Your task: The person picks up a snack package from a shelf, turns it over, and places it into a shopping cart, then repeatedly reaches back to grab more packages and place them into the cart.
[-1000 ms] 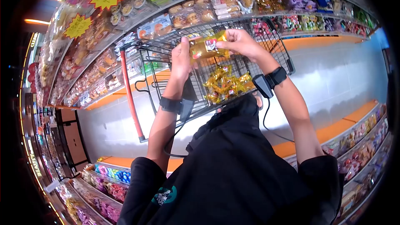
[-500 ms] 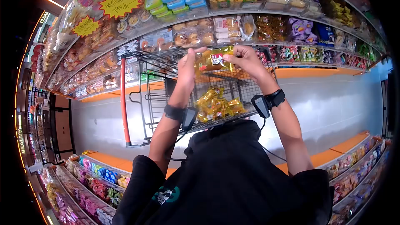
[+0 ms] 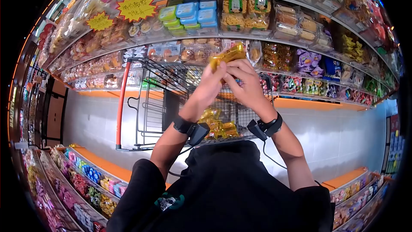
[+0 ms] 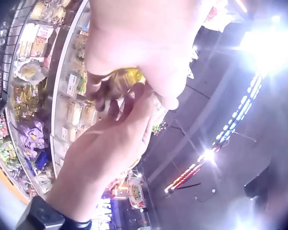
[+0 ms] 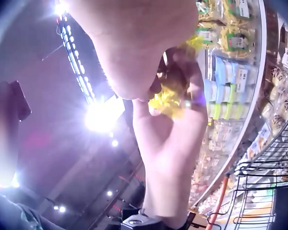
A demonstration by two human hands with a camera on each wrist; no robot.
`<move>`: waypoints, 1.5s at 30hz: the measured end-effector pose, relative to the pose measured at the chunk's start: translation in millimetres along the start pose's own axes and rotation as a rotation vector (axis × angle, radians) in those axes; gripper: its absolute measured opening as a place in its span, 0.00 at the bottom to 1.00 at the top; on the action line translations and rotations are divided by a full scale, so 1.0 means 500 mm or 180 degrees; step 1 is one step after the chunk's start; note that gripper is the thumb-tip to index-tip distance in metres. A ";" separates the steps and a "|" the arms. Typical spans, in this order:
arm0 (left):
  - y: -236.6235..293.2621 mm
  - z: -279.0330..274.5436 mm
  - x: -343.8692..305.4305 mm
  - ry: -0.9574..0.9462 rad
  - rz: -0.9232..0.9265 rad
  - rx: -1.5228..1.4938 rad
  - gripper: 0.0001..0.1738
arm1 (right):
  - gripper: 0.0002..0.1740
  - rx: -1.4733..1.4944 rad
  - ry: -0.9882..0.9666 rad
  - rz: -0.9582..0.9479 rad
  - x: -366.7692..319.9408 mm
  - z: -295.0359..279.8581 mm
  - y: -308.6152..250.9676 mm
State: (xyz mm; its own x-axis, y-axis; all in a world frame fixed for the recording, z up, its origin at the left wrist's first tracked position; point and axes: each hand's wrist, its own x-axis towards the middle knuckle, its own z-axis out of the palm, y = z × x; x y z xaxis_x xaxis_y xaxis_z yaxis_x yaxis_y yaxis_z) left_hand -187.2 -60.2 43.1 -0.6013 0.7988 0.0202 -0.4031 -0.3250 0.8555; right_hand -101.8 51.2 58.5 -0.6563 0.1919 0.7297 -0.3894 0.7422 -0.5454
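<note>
Both hands meet above the cart around one gold-wrapped package [image 3: 231, 56]. In the head view the left hand [image 3: 209, 85] grips its near end, and the right hand [image 3: 245, 82] lies against it with bent fingers, thumb close to the left hand. Yellow wrapper [image 4: 132, 75] shows between the hands in the left wrist view, and crinkled wrapper [image 5: 167, 101] in the right wrist view. The hands cover much of the package. Below them, several gold-wrapped packages [image 3: 219, 128] lie in the wire cart.
The black wire cart has a red handle [image 3: 122, 105] at its left. Shelves of packaged snacks [image 3: 309, 63] rise beyond it, with blue and green boxes [image 3: 189, 13] and yellow starburst signs [image 3: 136, 6]. More low shelves [image 3: 92, 172] stand behind the person.
The hands have come closer together and the package has turned from level to tilted, partly hidden by them. The head view has shifted, showing more of the upper shelves.
</note>
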 end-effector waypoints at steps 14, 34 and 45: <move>0.083 -0.010 -0.009 -0.0020 -0.0031 0.0340 0.31 | 0.17 0.1787 0.0068 0.1729 0.039 -0.046 0.014; -0.019 -0.018 0.030 -0.0436 -0.0467 0.0362 0.38 | 0.46 0.0007 -0.0376 0.0977 -0.011 0.005 0.085; -0.199 0.040 0.233 -0.0599 -0.0626 0.1573 0.26 | 0.23 0.3740 0.0665 0.3275 -0.139 -0.197 0.291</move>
State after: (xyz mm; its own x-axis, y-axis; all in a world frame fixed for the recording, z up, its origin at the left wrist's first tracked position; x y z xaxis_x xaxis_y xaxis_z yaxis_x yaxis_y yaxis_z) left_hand -203.4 75.3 -29.1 -0.3959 0.9116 -0.1109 -0.0969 0.0786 0.9922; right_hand -49.0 209.4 -31.0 -0.8869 0.4357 -0.1533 -0.1797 -0.6314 -0.7544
